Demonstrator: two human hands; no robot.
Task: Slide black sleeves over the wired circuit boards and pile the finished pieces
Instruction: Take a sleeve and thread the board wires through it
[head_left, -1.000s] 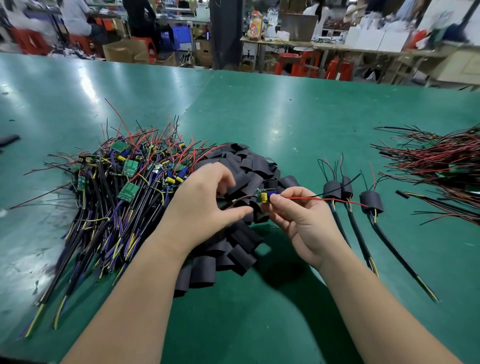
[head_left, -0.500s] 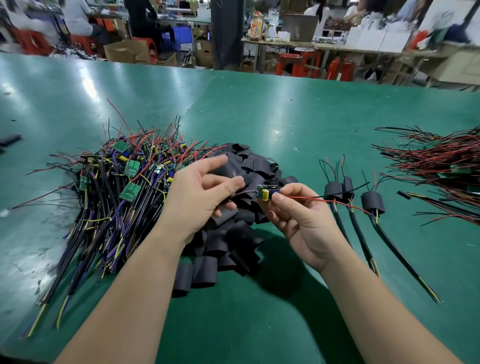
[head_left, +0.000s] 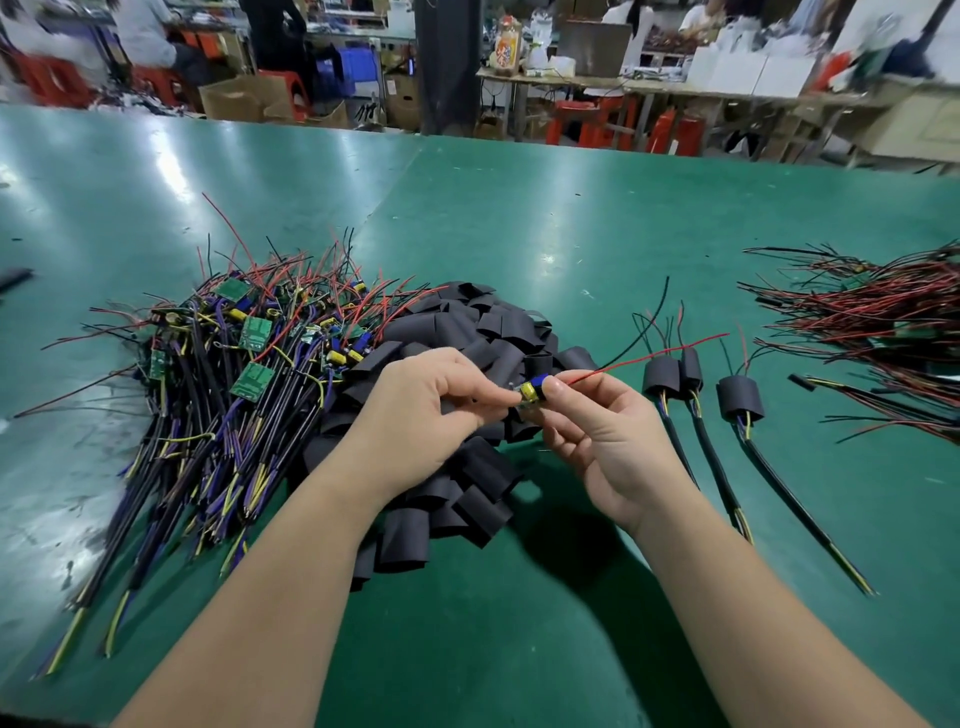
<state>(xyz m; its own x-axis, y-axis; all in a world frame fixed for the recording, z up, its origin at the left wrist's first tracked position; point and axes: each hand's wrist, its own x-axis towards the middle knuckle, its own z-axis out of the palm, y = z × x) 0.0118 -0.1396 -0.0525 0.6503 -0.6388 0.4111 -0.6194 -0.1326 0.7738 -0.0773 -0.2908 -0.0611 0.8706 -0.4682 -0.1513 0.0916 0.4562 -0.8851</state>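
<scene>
Thin leads (head_left: 649, 358) are running up-right from the wired circuit board (head_left: 531, 391), which left hand (head_left: 415, 410) and right hand (head_left: 608, 436) are each pinching in a narrow grip over the black sleeves (head_left: 483, 325); a sleeve is likely entering from that right end.

bare green table (head_left: 519, 234) lies beyond; wired boards (head_left: 234, 374) left, sleeve heap (head_left: 467, 332) centre block.

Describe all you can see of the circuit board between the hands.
The circuit board is small and partly hidden in the grip; a yellow part and a blue one show on it. A red wire and a black wire run from it up and right. The left hand and right hand pinch its ends, holding it above the pile of black sleeves. No sleeve covers it.
</scene>
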